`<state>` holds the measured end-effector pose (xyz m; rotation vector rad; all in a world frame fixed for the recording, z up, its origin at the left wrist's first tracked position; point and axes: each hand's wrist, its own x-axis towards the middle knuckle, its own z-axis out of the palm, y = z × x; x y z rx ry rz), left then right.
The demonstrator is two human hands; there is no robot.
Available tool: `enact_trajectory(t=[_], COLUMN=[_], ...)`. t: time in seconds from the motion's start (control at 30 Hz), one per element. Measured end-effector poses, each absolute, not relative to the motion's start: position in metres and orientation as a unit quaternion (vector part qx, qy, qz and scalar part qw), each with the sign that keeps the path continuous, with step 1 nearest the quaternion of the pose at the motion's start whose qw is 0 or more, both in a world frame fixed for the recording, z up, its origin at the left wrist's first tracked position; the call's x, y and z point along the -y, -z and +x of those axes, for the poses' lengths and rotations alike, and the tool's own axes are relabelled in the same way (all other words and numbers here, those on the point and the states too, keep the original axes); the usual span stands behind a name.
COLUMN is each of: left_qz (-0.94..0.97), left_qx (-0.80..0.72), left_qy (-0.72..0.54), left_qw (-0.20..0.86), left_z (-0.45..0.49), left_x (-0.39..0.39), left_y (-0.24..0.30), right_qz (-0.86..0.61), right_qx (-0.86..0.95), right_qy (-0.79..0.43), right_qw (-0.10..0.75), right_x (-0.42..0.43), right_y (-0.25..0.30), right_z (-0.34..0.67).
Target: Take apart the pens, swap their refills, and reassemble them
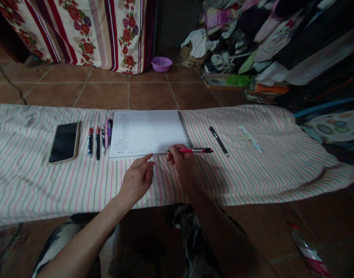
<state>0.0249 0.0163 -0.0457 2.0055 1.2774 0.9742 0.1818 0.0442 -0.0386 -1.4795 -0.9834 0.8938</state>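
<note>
A spiral notebook (156,129) lies open on the striped cloth, its coil at the right side and printed lines along its left and bottom edges. My right hand (182,160) grips a red and black pen (198,150), which lies nearly level with its tip pointing left, close to the page's bottom edge. I cannot tell whether the tip touches the paper. My left hand (138,175) rests at the same edge, index finger stretched out onto it, the other fingers loosely bent and holding nothing.
Left of the notebook are several pens (97,143) and a phone (64,142). To the right lie a black pen (219,141) and a pale patterned strip (250,138). The striped cloth (269,173) covers the surface. A purple basin (161,64) and a bottle (308,251) are on the floor.
</note>
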Motion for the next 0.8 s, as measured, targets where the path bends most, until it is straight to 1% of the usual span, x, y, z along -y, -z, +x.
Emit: enact_trajectory(t=[0.1,0.23,0.53,0.8], left_qz=[0.790,0.814,0.817,0.821], left_qx=[-0.478,-0.475,-0.476,-0.476], left_qy=[-0.317,-0.287,-0.284,-0.274], left_qw=[0.216,0.173,0.160,0.158], left_z=[0.0248,0.0244,0.0251,0.0257], left_x=[-0.0167,-0.0173,-0.0161,-0.0176], left_y=[0.0473,0.0477,0.0479,0.0491], right_qz=[-0.659,-0.676,-0.667,-0.689], right_qx=[0.473,0.497,0.543,0.573], right_qy=[-0.299,-0.268,-0.235,-0.196], right_qw=[0.503,0.473,0.452,0.398], right_x=[-0.0474,-0.0480,-0.0481,-0.0483], right_y=[0.0454,0.0486,0.0506,0.0468], right_z=[0.1866,0.1888,0.1827,0.1805])
